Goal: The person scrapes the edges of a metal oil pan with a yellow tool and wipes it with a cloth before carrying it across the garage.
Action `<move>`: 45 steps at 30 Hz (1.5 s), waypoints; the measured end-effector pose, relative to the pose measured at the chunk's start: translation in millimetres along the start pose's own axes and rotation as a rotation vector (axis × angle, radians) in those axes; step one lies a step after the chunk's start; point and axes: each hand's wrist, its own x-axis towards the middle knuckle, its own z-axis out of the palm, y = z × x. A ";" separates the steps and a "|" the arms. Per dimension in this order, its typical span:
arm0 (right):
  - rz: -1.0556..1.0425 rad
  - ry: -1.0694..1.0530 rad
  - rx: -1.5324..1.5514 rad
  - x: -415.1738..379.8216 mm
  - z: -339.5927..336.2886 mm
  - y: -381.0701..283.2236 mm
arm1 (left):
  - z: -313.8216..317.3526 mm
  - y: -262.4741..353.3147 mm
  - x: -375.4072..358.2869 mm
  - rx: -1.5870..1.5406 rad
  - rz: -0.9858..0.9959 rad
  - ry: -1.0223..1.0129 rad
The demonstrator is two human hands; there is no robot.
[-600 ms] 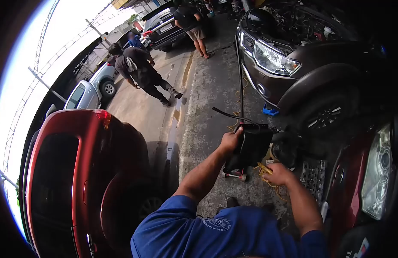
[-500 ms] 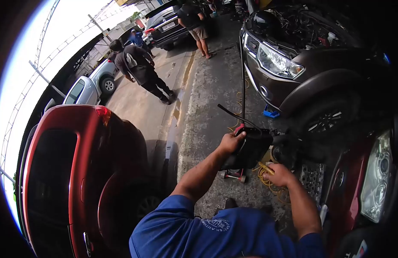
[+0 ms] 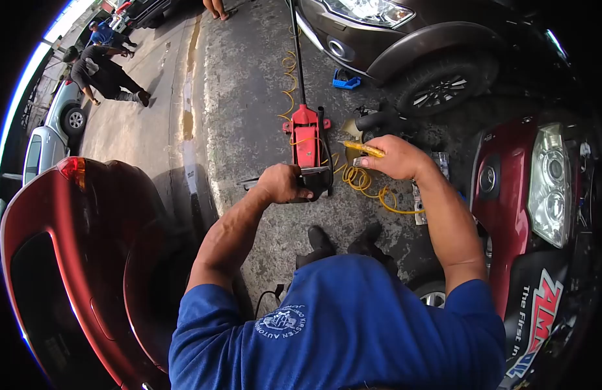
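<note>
Over worn concrete [image 3: 249,97], the left hand [image 3: 281,184] is clutching the black part [image 3: 323,187], now tipped edge-on near the red jack [image 3: 305,133], perhaps presenting another side to the yellow tool [image 3: 365,149] the right hand [image 3: 400,158] is gripping.

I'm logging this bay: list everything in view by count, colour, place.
Tool: one, yellow, upper centre
Hose: count unclear, yellow, upper centre
Jack: one, red, upper centre
Thin part: one, dark, centre
Container: one, blue, upper centre
Metal parts: count unclear, silver, centre right
Cars: two, red, left, right
Pickup: one, silver, upper left
Other vehicles: two, dark, top left, upper right
Lettered cover: one, black, lower right
Other people: three, black outfit, blue top, legs only, top left
Shirt: one, blue, bottom
Shoes: two, dark, centre
Left grip: one, bare, on thin part
Right grip: one, bare, on tool
</note>
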 end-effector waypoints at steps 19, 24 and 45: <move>0.086 -0.247 -0.453 88.9 26.8 -88.0 | 49.2 -78.9 -72.3 0.161 0.062 -0.047; 0.127 -0.333 -0.476 94.9 37.2 -90.3 | 48.9 -77.2 -76.4 0.171 0.080 -0.095; 0.630 0.153 -0.173 -63.6 6.1 82.1 | 101.0 40.1 141.5 0.470 0.482 -0.256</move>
